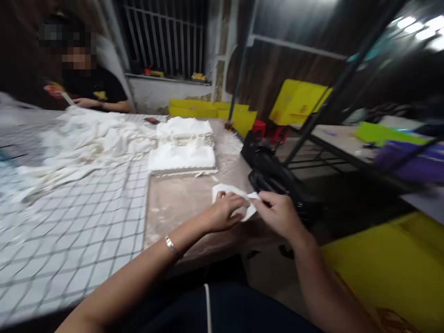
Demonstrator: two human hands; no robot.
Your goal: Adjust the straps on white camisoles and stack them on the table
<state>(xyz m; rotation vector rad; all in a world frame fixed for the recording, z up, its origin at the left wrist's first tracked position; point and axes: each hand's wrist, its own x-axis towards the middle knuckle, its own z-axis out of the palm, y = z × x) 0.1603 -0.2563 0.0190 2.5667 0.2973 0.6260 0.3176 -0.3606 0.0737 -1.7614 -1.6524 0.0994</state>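
Note:
A small white piece of cloth (227, 188) is at the table's near right corner, between my two hands. My left hand (225, 212) lies over it with fingers curled, holding it near its middle. With thumb and fingers closed, my right hand (279, 213) pinches the right-hand corner of the same piece, which stretches between the hands. Motion blur hides the fine detail of the fingertips. Just beyond, neat stacks of white cloth pieces (182, 157) with scalloped edges stand on the table (173, 194).
A loose heap of white fabric (97, 143) spreads over a checked cloth (86, 236) on the left. Behind it sits another person (100, 88) handling white fabric. A black chair or bag-like object (274, 171) is beside the right table edge. Yellow boards (391, 268) are at lower right.

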